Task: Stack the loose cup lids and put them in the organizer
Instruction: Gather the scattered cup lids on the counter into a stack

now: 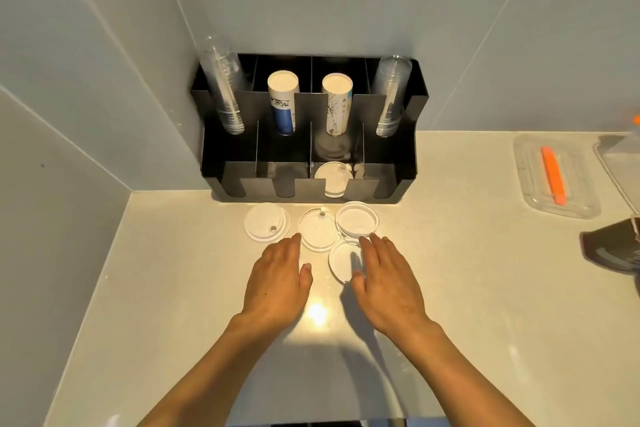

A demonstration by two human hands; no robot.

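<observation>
Several loose white cup lids lie on the beige counter in front of the black organizer (408, 163): a left lid (266, 226), a middle lid (318, 229), an upturned right lid (356, 218) and a near lid (343, 262). A short stack of lids (334, 180) stands in the organizer's third front slot. My left hand (277, 282) hovers flat, fingertips at the middle lid's near edge. My right hand (386, 282) is spread, partly covering the near lid. Neither hand holds anything.
The organizer's back row holds two clear cup stacks (227, 90) (391, 97) and two paper cup stacks (283, 102) (336, 104). A clear tray (526, 177) with an orange item (553, 174) lies at the right. Tiled walls close the left and back.
</observation>
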